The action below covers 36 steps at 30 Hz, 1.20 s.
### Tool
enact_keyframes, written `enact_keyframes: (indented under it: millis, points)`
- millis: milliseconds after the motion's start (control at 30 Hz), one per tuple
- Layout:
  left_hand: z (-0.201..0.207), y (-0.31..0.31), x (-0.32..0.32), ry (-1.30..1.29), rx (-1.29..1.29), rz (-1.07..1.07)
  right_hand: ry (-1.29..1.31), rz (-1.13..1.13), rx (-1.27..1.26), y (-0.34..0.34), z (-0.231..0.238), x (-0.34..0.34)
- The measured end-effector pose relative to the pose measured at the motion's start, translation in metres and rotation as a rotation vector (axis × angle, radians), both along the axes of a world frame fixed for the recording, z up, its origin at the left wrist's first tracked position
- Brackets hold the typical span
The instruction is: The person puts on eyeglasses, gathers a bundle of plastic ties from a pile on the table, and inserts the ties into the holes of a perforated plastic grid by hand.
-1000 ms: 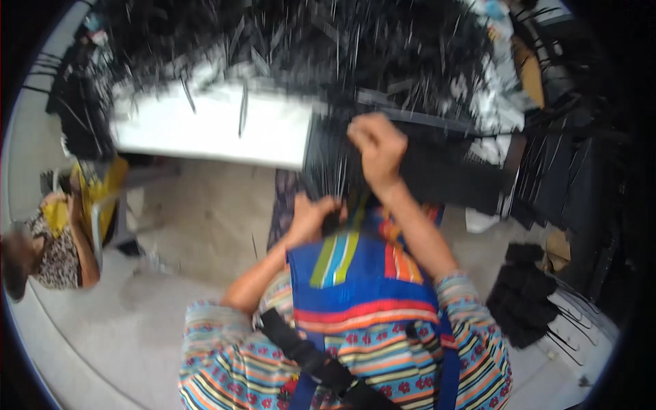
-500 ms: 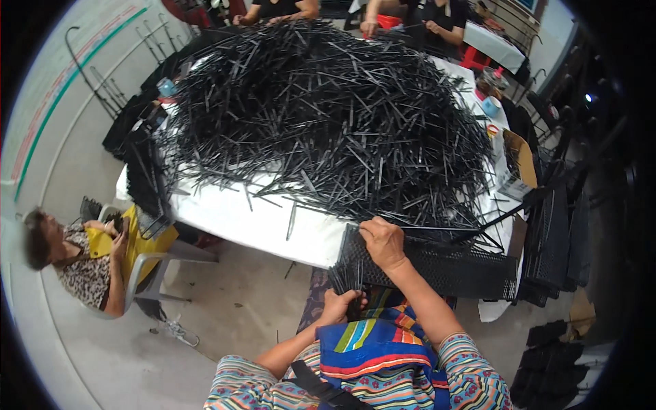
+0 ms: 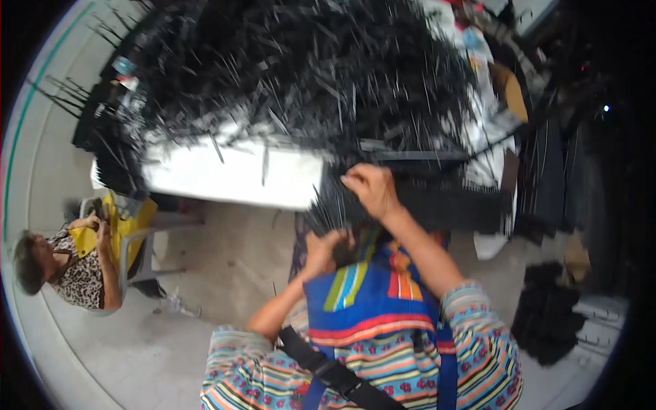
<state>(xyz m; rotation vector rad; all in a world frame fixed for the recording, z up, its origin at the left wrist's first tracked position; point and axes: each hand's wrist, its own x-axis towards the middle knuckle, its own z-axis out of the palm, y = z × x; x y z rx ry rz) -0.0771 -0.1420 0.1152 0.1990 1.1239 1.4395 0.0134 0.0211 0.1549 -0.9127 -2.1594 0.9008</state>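
A heap of black strips [image 3: 301, 82] is covering the white table [image 3: 232, 179]. At its near edge the right hand [image 3: 372, 191] is pinching a gathered bundle of strips [image 3: 335, 212], keeping them aligned. The left hand [image 3: 324, 249] is clamping the bundle's lower end against the lap.

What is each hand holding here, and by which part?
The left hand is closed around the lower end of a bundle of thin black strips. The right hand pinches the bundle higher up, near the table edge. Blur hides the exact finger placement.
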Motion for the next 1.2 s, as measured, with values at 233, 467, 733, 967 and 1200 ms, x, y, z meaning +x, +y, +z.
enact_keyframes:
  millis: [233,467,733,967,1200]
  points:
    - [0.004,0.023,-0.002,-0.111,-0.062,-0.105,0.313,0.058,-0.981,-0.015,-0.036,0.032]
    - [-0.006,0.012,0.006,-0.148,-0.124,-0.229,0.26,0.061,-1.125,-0.024,-0.05,0.056]
    - [-0.008,0.013,0.004,-0.122,-0.278,-0.061,0.441,-0.202,-0.739,-0.018,-0.032,0.066]
    - [-0.011,0.014,0.004,-0.176,-0.228,-0.107,0.583,-0.255,-0.208,0.009,-0.015,0.035]
    - [-0.009,0.013,0.002,-0.18,-0.224,-0.14,0.459,-0.207,-0.068,0.015,-0.024,0.025]
